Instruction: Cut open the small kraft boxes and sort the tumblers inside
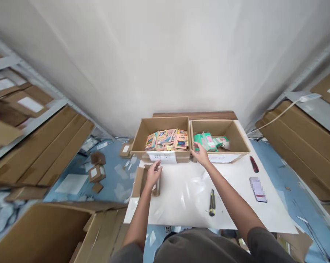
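Note:
My left hand (154, 173) hovers over a small open cardboard box (137, 181) at the table's left side, with slightly curled fingers apart and nothing visible in them. Behind it stands a larger cardboard box (183, 157) filled with colourful cards (167, 138), a handwritten white label on its front. My right hand (201, 154) is at the front left corner of a second cardboard box (237, 146), its fingers spread near the rim. Inside that box lie green and pink packets (205, 141). Whether the right fingertips touch the rim, I cannot tell.
On the white table (178, 197) lie a yellow and black box cutter (212, 202), a red-handled tool (254, 164) and a phone (258, 190). Shelves with cartons (44, 149) flank both sides. A big open carton (41, 226) stands at lower left; small boxes (97, 173) litter the blue floor.

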Demonstrator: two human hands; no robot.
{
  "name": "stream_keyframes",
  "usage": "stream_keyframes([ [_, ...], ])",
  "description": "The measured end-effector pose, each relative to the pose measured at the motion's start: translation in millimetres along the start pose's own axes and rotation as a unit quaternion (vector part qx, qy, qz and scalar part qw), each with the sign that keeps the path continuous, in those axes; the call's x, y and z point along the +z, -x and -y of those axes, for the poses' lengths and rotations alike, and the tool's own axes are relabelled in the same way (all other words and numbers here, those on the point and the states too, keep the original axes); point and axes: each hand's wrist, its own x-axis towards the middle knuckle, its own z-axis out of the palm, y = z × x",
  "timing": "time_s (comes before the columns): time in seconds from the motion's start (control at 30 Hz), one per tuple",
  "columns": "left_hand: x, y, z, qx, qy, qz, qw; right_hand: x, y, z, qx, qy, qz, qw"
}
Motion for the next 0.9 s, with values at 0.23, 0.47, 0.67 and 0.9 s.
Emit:
stream_keyframes([
  [0.23,-112.6,81.3,86.9,0.010,-0.122,0.011,0.992,207.1,81.8,62.6,-0.008,-0.061,0.149,0.987],
  [0.47,-132.4,126.5,137.1,-0.051,-0.152,0.125,0.979,314.8,151.3,57.8,0.012,0.082,0.235,0.968],
  [0.67,-123.1,143.1,164.4,-0.100,-0.134,0.160,0.973,287.3,211.9,11.6,0.024,0.243,0.343,0.907],
  [0.9,-101.0,164.8,162.4,-0.089,-0.260,0.152,0.949,278.0,265.7,5.9,0.048,0.339,0.269,0.900],
])
